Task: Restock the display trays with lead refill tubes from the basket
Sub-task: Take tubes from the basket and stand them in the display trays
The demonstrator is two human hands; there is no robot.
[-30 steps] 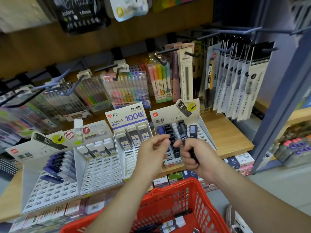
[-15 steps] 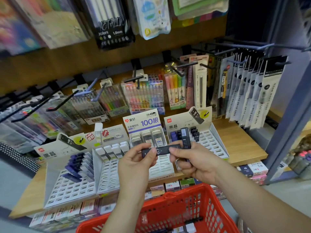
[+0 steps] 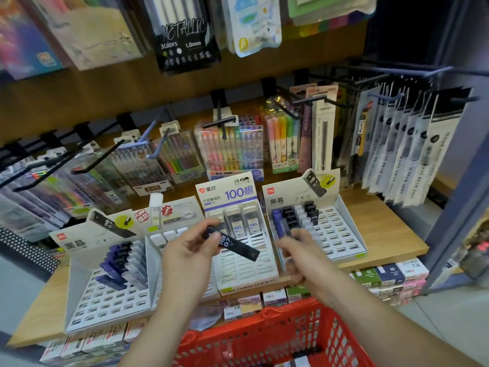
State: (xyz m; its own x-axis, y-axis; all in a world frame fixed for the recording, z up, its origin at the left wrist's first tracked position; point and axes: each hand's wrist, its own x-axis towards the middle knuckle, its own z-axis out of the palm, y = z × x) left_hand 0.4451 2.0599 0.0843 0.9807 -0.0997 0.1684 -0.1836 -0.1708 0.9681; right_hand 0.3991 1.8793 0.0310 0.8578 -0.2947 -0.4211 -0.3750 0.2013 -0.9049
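Wooden shelf (image 3: 383,234) across mid-frame, warm wood back panel (image 3: 105,96) above, dark metal hooks (image 3: 304,100) jutting forward, grey-blue upright post (image 3: 455,213) at right, pale grey floor (image 3: 449,327) lower right.

Left hand (image 3: 189,256) pinching one black HB 0.7 lead refill tube (image 3: 234,245) over the middle display tray (image 3: 247,272), blurred right hand (image 3: 300,256) just beside, red basket (image 3: 267,337) at the shelf's (image 3: 383,229) front edge.

Dim, warm light; blurred corners, wide-angle bending at edges.
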